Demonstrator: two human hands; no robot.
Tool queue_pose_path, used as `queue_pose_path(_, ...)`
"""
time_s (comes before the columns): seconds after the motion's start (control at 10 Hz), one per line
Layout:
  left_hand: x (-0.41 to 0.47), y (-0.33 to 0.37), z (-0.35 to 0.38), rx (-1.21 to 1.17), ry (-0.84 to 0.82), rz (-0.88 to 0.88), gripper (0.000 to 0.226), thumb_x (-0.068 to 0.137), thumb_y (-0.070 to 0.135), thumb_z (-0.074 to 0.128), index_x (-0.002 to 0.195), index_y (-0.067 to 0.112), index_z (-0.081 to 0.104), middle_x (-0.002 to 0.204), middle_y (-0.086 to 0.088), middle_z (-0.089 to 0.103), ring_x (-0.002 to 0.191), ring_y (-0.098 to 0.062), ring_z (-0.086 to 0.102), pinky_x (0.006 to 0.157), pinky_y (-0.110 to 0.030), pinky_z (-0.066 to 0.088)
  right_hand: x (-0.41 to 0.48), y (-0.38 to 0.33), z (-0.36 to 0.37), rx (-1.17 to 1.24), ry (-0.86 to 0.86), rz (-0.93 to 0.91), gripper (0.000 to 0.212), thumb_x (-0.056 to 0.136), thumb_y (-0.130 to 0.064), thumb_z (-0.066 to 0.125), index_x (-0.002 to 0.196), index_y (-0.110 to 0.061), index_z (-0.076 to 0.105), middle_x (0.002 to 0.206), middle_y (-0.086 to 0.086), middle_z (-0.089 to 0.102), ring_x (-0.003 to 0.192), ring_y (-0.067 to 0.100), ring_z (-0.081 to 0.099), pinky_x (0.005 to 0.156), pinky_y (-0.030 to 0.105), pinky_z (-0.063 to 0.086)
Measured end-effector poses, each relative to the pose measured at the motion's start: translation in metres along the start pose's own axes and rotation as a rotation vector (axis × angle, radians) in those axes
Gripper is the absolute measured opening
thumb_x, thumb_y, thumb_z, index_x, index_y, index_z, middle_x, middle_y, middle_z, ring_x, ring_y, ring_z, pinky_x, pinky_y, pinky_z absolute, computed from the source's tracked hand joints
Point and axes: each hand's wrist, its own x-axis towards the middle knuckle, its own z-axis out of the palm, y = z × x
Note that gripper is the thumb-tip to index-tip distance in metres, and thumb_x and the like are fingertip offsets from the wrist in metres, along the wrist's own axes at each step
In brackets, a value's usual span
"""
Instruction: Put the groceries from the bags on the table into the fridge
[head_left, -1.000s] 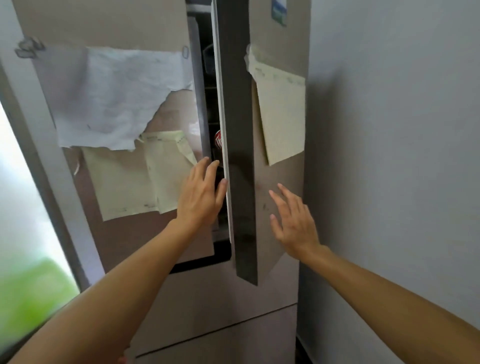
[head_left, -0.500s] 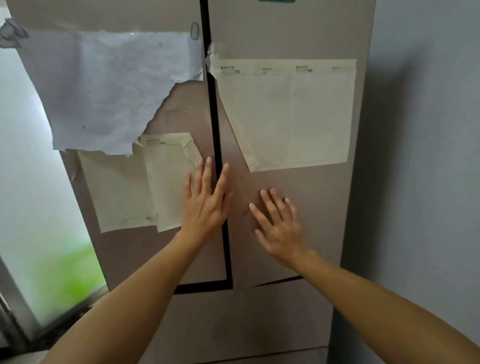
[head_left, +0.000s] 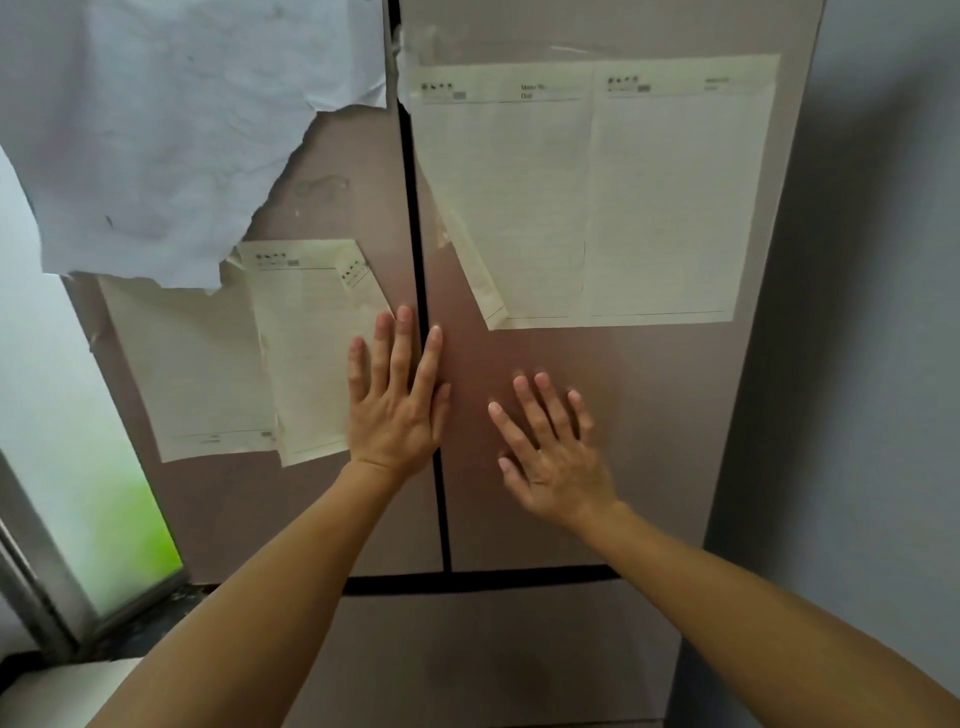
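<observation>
A tall beige fridge fills the view, and both upper doors are closed. My left hand (head_left: 396, 402) lies flat with fingers spread across the dark seam between the left door (head_left: 332, 509) and the right door (head_left: 670, 415). My right hand (head_left: 553, 457) rests flat and spread on the right door, just right of the seam. Neither hand holds anything. No groceries or bags show, and the fridge's inside is hidden.
Yellowish lined sheets (head_left: 597, 197) are taped to the right door; a torn white sheet (head_left: 171, 130) and more yellowish sheets (head_left: 306, 348) cover the left door. A lower drawer front (head_left: 493, 649) sits below. A grey wall (head_left: 872, 364) stands right, a bright window (head_left: 67, 441) left.
One second ago the right door stood ajar with the shelves showing. It has swung shut, and both hands now press flat against the closed doors.
</observation>
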Motion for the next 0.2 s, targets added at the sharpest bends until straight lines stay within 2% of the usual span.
queue_pose_path(0.1,-0.001,-0.001,-0.001,-0.004,0.018,0.001,0.058,0.1,0.038,0.03,0.151,0.015,0.017,0.16,-0.009,-0.008,0.147,-0.03,0.001,0.118,-0.052,0.006,0.001,-0.008,-0.019,0.124,-0.035,0.03,0.063,0.086,-0.038,0.06,0.144,-0.02,0.045,0.158,0.017,0.023,0.147,0.034,0.018,0.114,0.056,0.022)
queue_pose_path(0.2,0.002,0.001,-0.002,-0.014,0.03,-0.008,0.058,0.099,0.037,0.033,0.151,0.014,0.019,0.16,-0.01,-0.006,0.147,-0.03,0.002,0.118,-0.051,0.006,0.017,-0.006,-0.056,0.327,0.001,0.127,0.041,0.086,-0.035,0.06,0.123,-0.018,0.064,0.145,0.011,0.048,0.139,0.028,0.037,0.105,0.051,0.039)
